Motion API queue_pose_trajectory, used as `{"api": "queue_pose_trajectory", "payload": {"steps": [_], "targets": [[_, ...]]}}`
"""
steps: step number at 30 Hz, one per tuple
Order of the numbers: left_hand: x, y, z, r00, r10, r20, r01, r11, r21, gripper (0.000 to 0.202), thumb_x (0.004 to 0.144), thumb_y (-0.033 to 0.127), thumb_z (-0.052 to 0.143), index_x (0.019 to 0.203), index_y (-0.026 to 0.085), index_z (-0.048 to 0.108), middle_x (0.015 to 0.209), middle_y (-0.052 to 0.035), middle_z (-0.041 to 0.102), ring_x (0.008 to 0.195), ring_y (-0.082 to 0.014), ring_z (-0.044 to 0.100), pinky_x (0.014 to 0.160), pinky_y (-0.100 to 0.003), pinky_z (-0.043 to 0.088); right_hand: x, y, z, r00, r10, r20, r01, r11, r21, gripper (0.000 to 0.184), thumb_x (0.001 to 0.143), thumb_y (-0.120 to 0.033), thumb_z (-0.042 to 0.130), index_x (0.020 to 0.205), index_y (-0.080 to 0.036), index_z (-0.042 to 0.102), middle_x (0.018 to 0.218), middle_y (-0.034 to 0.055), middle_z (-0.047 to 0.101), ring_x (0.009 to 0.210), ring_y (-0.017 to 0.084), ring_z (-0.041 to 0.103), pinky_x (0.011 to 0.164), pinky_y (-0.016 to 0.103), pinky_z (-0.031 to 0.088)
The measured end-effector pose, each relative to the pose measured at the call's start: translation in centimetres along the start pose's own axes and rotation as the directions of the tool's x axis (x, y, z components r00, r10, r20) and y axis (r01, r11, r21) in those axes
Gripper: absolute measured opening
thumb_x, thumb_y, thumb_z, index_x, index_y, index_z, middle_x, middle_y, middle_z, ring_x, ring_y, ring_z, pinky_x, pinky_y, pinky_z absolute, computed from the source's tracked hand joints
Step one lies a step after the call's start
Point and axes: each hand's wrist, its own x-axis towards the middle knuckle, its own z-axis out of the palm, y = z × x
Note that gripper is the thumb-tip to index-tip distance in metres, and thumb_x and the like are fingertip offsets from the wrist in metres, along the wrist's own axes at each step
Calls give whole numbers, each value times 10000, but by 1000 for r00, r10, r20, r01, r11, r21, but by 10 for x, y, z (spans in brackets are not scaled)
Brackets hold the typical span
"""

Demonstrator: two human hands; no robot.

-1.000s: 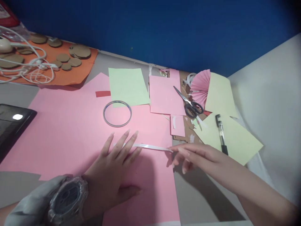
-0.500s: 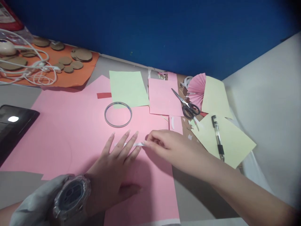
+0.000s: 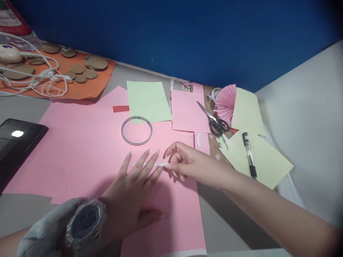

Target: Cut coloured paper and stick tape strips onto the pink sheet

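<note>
My left hand (image 3: 139, 178) lies flat with fingers spread over a thin white strip (image 3: 160, 164) on the large pink paper (image 3: 99, 142). Parts of the strip show between the fingers. At its right end is my right hand (image 3: 184, 162), the thumb tip touching the strip. Its index finger is lifted apart from the thumb, and the other fingertips show below. Just beyond my left fingers lies a thin grey ring (image 3: 122, 132), partly over a light green sheet (image 3: 148, 101). A short red strip (image 3: 120, 109) sits beside that sheet.
Black-handled scissors (image 3: 215, 121) rest by a smaller pink sheet (image 3: 187, 110). Rightward are a pleated pink fan (image 3: 226, 101) and a pen (image 3: 249, 155) on yellowish paper (image 3: 270, 160). White cables (image 3: 48, 76) and cardboard discs (image 3: 96, 62) lie on orange paper (image 3: 91, 87). A black device (image 3: 24, 139) is at left.
My right hand's fingers have opened from a pinch at the strip's end; the index finger has lifted and the others have spread. My left hand stays flat. The view has shifted slightly.
</note>
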Motion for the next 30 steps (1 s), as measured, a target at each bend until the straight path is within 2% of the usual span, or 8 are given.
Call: {"api": "queue_pose_trajectory", "payload": {"steps": [3,7,11,14,17,22,27,30], "targets": [[0,-1,-1,1000,20,2,-20,1000,4,854,810,716,300,1437,136,304,1524,-174,218,1399,-371,147,1089,-585,6,2,-6,-5,998,38,-54,-47,982,-185,157,853,-301,527,979,-216,488,679,-27,624,557,111,505,535,227,363],[-1,-1,0,1000,20,-18,-19,1000,13,857,804,714,321,1436,136,306,1520,-171,236,1397,-375,151,1091,-587,3,6,-13,-7,985,97,-142,-150,888,-434,164,829,-368,532,832,-215,590,682,-9,629,544,118,488,484,233,300],[-1,-1,0,1000,23,-11,-23,1000,2,844,820,703,297,1440,131,290,1529,-173,201,1404,-375,122,1085,-602,4,11,-20,-6,982,111,-151,-177,817,-549,228,792,-434,557,746,-216,608,635,-12,597,516,119,461,459,248,268],[-1,-2,0,1000,20,-5,-20,1000,-7,848,817,708,297,1441,133,287,1531,-174,193,1404,-377,124,1084,-603,3,11,-21,-3,985,134,-107,-171,814,-555,236,791,-426,560,707,-210,600,607,-15,578,505,115,459,461,249,270],[-1,-2,0,1000,24,-12,-24,1000,-8,844,815,709,307,1443,146,282,1531,-166,202,1404,-367,139,1092,-589,2,9,-17,0,985,147,-86,-170,863,-477,273,835,-435,510,701,-204,567,590,-14,590,521,125,515,498,245,320],[-2,-2,1,999,29,-19,-29,1000,-6,838,802,714,338,1430,160,314,1528,-163,216,1398,-383,143,1093,-586,7,2,-12,2,994,110,-9,-107,936,-336,280,888,-405,450,750,-205,590,761,-1,695,650,134,587,585,236,382],[-1,-2,0,999,35,8,-35,999,-10,796,820,696,331,1409,159,347,1530,-188,183,1400,-396,128,1077,-611,23,3,-9,1,998,44,-39,-56,921,-386,316,883,-440,454,735,-209,611,743,1,669,638,132,549,595,241,374],[-1,-2,-1,999,42,11,-42,999,-4,808,819,700,325,1400,140,356,1530,-197,174,1402,-393,120,1081,-613,26,5,-10,3,997,26,-70,-54,898,-437,331,870,-481,454,715,-213,570,700,-17,607,615,128,508,557,239,349]]}}
